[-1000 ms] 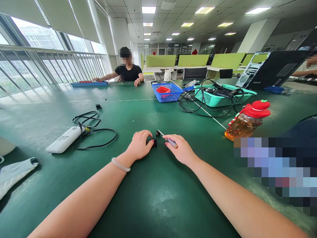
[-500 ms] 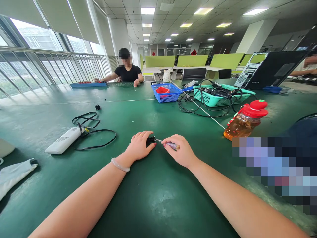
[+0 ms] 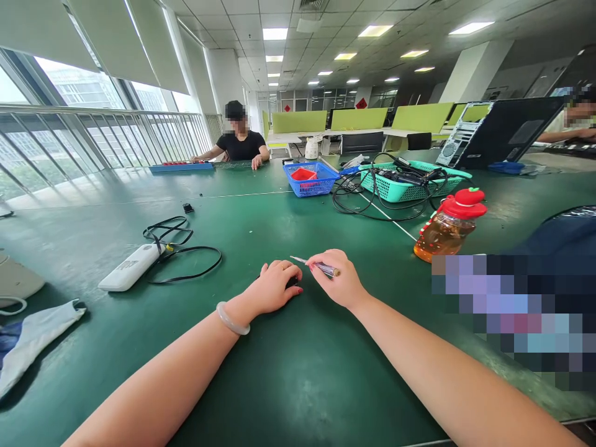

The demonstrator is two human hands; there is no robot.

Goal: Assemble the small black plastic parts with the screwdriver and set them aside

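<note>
My left hand (image 3: 278, 285) rests low over the green table (image 3: 298, 385), its fingers curled round a small black object (image 3: 292, 282). Most of that object is hidden under the palm, so I cannot make out its kind. A screwdriver (image 3: 328, 269) with a translucent purplish handle is pinched in my right hand (image 3: 339, 279). Its thin metal shaft points left, ending just above and beyond the left hand's fingers, apart from the black object.
A white power bank (image 3: 133, 268) with a black cable lies left, near a face mask (image 3: 37, 338). Ahead stand a blue basket (image 3: 313, 186) and a green basket (image 3: 395, 191) of cables. A red-capped bottle (image 3: 449, 230) stands right. A person (image 3: 241, 144) sits opposite.
My left hand has turned and closed further over the black object, drawing it slightly nearer. The screwdriver tip no longer meets the object. The whole view has shifted a little.
</note>
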